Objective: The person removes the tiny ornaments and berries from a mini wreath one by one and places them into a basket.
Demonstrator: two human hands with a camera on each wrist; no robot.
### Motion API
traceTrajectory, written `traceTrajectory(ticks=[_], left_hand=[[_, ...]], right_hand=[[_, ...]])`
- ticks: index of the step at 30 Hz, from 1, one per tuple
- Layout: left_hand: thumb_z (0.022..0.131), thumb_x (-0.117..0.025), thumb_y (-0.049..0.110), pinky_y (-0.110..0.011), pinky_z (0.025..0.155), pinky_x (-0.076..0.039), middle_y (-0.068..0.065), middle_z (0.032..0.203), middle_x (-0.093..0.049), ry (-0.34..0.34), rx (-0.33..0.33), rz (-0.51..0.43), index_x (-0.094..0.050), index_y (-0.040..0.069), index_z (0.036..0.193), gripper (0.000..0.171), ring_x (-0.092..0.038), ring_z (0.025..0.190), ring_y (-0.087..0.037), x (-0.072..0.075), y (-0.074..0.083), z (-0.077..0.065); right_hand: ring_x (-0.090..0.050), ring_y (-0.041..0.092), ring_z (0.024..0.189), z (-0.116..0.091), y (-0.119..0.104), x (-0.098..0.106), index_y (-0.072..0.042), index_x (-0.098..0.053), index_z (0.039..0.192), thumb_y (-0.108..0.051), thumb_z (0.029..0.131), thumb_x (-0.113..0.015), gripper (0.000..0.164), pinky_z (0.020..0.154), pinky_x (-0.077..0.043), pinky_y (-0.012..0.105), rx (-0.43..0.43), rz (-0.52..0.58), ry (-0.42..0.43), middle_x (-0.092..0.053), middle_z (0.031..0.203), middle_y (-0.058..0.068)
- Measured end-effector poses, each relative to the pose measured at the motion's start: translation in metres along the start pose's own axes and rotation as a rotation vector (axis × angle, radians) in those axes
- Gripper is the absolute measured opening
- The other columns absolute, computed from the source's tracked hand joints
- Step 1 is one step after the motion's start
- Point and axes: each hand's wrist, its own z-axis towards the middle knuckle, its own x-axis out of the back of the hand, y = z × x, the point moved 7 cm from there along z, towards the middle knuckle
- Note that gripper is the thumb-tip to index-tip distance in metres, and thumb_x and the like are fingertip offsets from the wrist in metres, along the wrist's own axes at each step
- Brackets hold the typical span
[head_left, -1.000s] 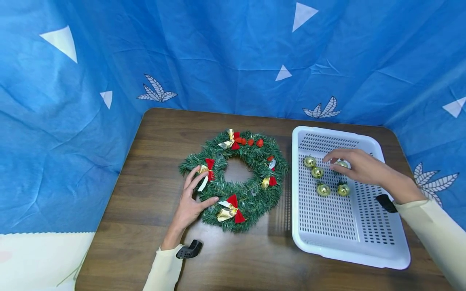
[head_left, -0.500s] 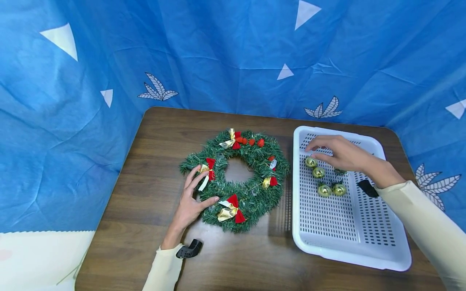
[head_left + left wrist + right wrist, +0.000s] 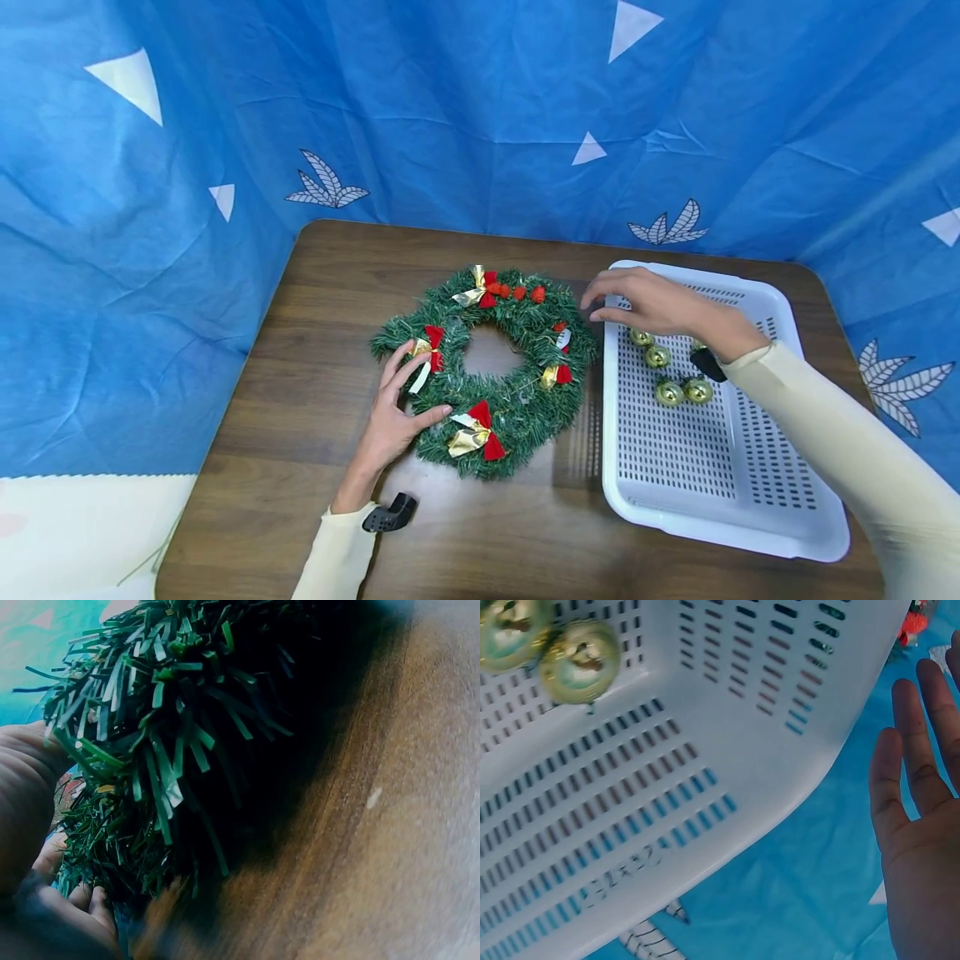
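A green tinsel wreath (image 3: 551, 408) lies on the table, dressed with red-and-gold bows (image 3: 474, 432) and small red berries (image 3: 519, 293). My left hand (image 3: 392, 412) holds its left side, fingers across one bow and thumb lower down on the greenery. In the left wrist view, the tinsel (image 3: 165, 750) hides part of that hand. My right hand (image 3: 648, 302) hovers over the left rim of the white basket (image 3: 611, 467), fingertips near the wreath's right edge. Its fingers (image 3: 922, 750) stretch out with nothing seen between them. Several gold baubles (image 3: 669, 392) lie in the basket, some partly covered by the right arm.
The brown wooden table (image 3: 285, 400) carries the wreath in the middle and the basket on the right. A blue cloth (image 3: 450, 108) with white triangles hangs along the back and sides. Each wrist wears a black device (image 3: 390, 513).
My right hand has travelled left from above the baubles to the basket's left rim. One bauble has shifted left beside another. The left hand and wreath have stayed put.
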Motion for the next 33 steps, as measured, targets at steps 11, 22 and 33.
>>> traceTrajectory(ticks=[11,22,33], left_hand=[[0.072,-0.082,0.027,-0.059,0.11,-0.019,0.013,0.155,-0.018,0.003,-0.013,0.046,-0.045,0.032,0.138,0.076,-0.012,0.144,-0.012,-0.002,-0.027,0.004],[0.072,-0.082,0.027,-0.059,0.109,-0.02,0.01,0.155,-0.018,0.002,-0.017,0.048,-0.046,0.029,0.138,0.076,-0.013,0.144,-0.015,-0.003,-0.027,0.003],[0.071,-0.082,0.028,-0.059,0.11,-0.02,0.01,0.155,-0.018,0.005,-0.009,0.047,-0.046,0.03,0.138,0.076,-0.012,0.144,-0.015,-0.003,-0.027,0.003]], right_hand=[[-0.061,0.008,0.087,0.036,-0.001,-0.024,-0.015,-0.068,0.106,-0.013,0.088,-0.065,0.018,0.078,-0.053,0.031,0.015,0.032,-0.151,-0.064,0.104,-0.004],[-0.062,0.01,0.085,0.055,0.003,-0.047,-0.018,-0.068,0.099,-0.016,0.086,-0.068,0.013,0.076,-0.051,0.031,-0.012,0.053,-0.331,-0.065,0.097,-0.006],[-0.06,0.01,0.085,0.056,0.009,-0.056,-0.021,-0.069,0.097,-0.019,0.082,-0.072,0.015,0.075,-0.05,0.03,-0.031,-0.013,-0.357,-0.064,0.097,-0.008]])
